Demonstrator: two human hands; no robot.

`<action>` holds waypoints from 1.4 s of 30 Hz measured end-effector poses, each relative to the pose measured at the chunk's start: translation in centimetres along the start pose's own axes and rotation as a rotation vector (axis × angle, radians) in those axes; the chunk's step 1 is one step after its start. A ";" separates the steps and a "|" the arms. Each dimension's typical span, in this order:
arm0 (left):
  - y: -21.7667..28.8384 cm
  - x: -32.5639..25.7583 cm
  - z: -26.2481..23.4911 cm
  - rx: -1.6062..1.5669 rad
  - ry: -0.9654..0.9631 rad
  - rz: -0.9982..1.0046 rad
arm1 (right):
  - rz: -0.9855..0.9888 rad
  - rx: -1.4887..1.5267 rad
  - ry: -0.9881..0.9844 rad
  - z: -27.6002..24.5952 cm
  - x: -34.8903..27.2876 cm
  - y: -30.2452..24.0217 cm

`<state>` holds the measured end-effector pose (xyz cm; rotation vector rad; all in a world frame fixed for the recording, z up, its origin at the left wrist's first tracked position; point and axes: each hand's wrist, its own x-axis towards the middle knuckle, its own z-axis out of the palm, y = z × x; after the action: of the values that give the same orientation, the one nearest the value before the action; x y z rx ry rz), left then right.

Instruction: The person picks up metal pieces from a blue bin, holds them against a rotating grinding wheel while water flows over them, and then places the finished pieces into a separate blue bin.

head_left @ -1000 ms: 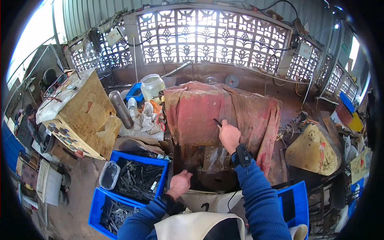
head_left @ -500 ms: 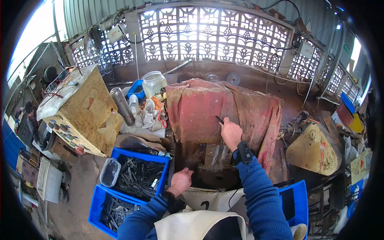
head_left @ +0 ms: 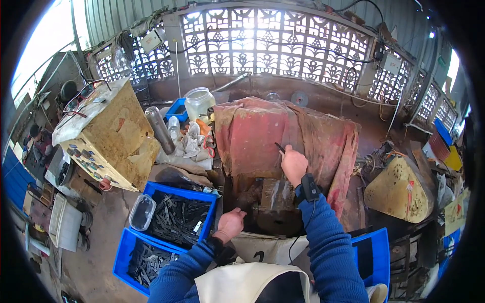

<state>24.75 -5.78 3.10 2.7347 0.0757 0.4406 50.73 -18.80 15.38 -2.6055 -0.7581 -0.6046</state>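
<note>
My right hand (head_left: 294,165) is closed on a small dark strip (head_left: 279,147), whose tip sticks out past the fingertips. It is raised in front of a stained red cloth (head_left: 257,134) draped over a machine. Lower and to the left, my left hand (head_left: 231,223) is closed, thumb against the fingers; whatever it may hold is hidden. That hand hangs at the left side of the machine's dark, wet opening (head_left: 275,222). Inside the opening stands a block with a pale streaked face (head_left: 277,194).
Blue bins (head_left: 209,222) of dark strips stand at left, with a clear plastic tub (head_left: 142,212) on one. Another blue bin (head_left: 380,257) sits at right. A worn control box (head_left: 108,136), a jar (head_left: 199,103) and a yellowish guard (head_left: 396,192) surround the machine. A person (head_left: 38,144) is far left.
The whole view has shifted slightly to the right. My left hand has moved a little away from me; my right hand still holds the dark strip in nearly the same place.
</note>
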 end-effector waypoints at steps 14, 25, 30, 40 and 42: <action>0.2 0.0 0.0 -0.015 -0.032 0.023 | 0.049 0.010 -0.101 -1.2 0.0 -0.5; 0.3 0.2 -0.8 -0.004 0.020 0.040 | 0.084 0.004 -0.108 -1.5 0.3 -1.3; 0.3 -0.9 -0.4 -0.029 0.029 0.030 | 0.053 0.071 -0.057 -1.4 -1.3 -0.6; -1.2 3.5 0.3 -0.151 0.279 0.044 | 0.027 0.533 -0.106 -9.8 -19.5 -1.4; -0.7 5.6 0.6 -0.134 0.219 0.077 | 0.018 0.640 -0.079 -9.5 -22.5 -0.4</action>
<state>30.23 -4.77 3.92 2.5556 -0.0026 0.7386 30.44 -32.16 12.46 -2.0466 -0.7920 -0.2011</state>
